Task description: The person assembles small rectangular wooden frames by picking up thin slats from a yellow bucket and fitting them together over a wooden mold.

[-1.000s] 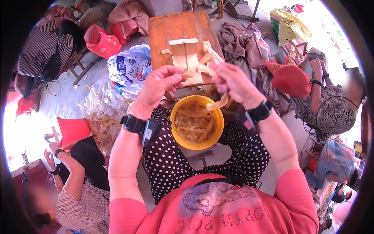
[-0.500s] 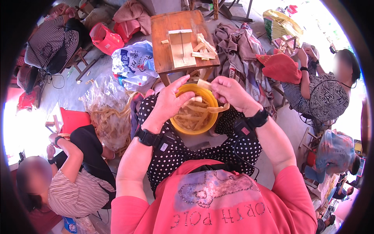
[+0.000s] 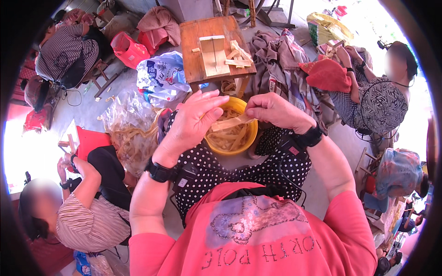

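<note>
A flat tan strip [image 3: 232, 122] is stretched between my two hands over a yellow bucket [image 3: 252, 139]. My right hand [image 3: 279, 112] pinches its right end between thumb and fingers. At the strip's other end is my left hand [image 3: 195, 120], its fingers stretched out and its thumb raised; whether it touches the strip is hard to tell. Several similar curled strips [image 3: 230, 140] lie inside the bucket, which stands between my knees. Both wrists wear black bands.
Ahead stands a small wooden table [image 3: 195, 30] with a light wooden board [image 3: 215, 64] and wood pieces [image 3: 238, 54]. Left of the bucket is a clear plastic bag [image 3: 131, 133] of tan strips. Cloths [image 3: 271, 64] heap at right. Co-workers sit on both sides.
The short pale roll near my right fingers is now a strip drawn out flat. My left hand has turned with its fingers pointing right. The view has shifted slightly.
</note>
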{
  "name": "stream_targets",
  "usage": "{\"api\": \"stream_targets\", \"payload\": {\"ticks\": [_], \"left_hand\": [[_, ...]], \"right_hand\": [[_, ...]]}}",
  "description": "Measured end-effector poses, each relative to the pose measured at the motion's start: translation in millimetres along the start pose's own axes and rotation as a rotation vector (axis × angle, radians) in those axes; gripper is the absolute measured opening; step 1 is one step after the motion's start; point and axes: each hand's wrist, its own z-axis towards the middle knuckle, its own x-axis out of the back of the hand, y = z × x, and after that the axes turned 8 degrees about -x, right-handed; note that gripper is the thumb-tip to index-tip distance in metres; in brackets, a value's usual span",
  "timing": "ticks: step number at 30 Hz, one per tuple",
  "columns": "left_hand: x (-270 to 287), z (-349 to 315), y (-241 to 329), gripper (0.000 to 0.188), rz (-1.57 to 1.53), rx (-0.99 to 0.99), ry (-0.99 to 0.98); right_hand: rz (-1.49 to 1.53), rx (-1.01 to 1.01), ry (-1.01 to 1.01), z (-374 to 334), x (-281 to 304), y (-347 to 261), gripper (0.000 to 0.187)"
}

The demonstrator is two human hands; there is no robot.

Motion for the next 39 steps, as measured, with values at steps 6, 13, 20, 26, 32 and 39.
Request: {"api": "stream_targets", "payload": {"ticks": [6, 13, 20, 26, 32, 39], "left_hand": [[6, 32, 23, 0.041, -0.754, 0.58, -0.435], [-31, 9, -3, 0.039, -1.533, 0.731, 0.028], [-62, 7, -20, 0.029, -0.668, 0.294, 0.158], [-80, 5, -23, 0.023, -0.049, 0.127, 0.144], [-110, -7, -39, 0.021, -0.044, 0.269, 0.386], [-106, 10, -41, 0.016, -0.115, 0.429, 0.425]], "right_hand": [[-0.033, 0.143, 0.069, 0, -11, -20, 0.026], [0.445, -0.093, -0.016, 23, -17, 37, 0.036], [1.022, -0.452, -0.294, 53, -33, 49, 0.049], [1.249, -0.37, -0.259, 80, -51, 57, 0.033], [1.327, -0.22, 0.324, 95, -76, 36, 0.021], [0.886, 0.161, 0.507, 88, -69, 41, 0.017]]}}
